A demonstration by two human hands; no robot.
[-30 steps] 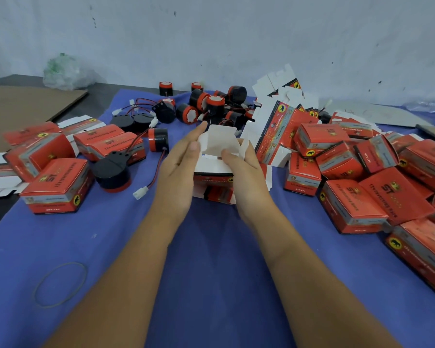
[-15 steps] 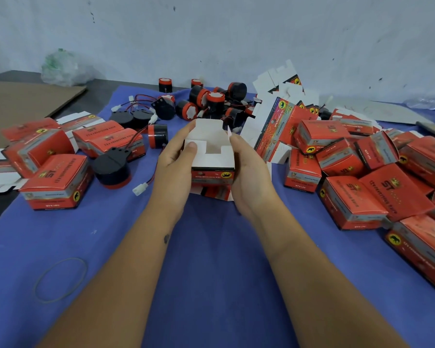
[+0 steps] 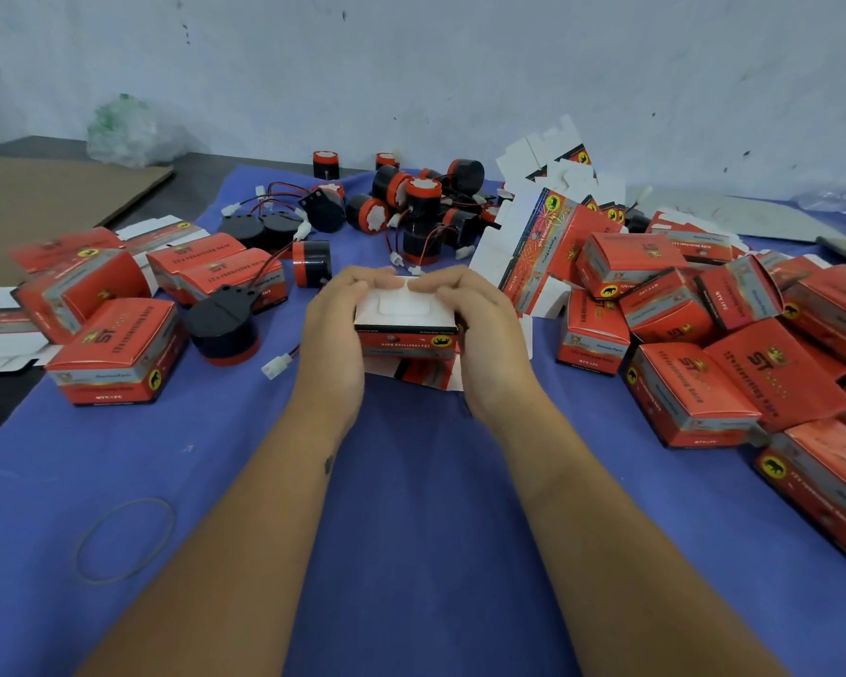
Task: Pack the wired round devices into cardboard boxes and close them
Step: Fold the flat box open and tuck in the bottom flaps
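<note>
A small red cardboard box [image 3: 406, 342] sits at the centre of the blue cloth, held from both sides. My left hand [image 3: 335, 329] grips its left side and my right hand [image 3: 484, 329] its right, with fingertips pressing the white flaps [image 3: 404, 305] flat on top. What is inside the box is hidden. A black round device with a red base [image 3: 223, 329] stands just left of my hands, its wire ending in a white plug [image 3: 275, 367]. More round devices [image 3: 411, 202] with red and black wires lie heaped behind.
Closed red boxes [image 3: 694, 398] pile up on the right and several more [image 3: 113, 354] stand on the left. Flat unfolded box blanks [image 3: 538, 207] lean behind the right hand. A rubber band [image 3: 125, 539] lies near left. Brown cardboard sheet [image 3: 45, 197] far left.
The box's white top flaps stood open a second ago; they have been folded down and my fingers now press them shut on top.
</note>
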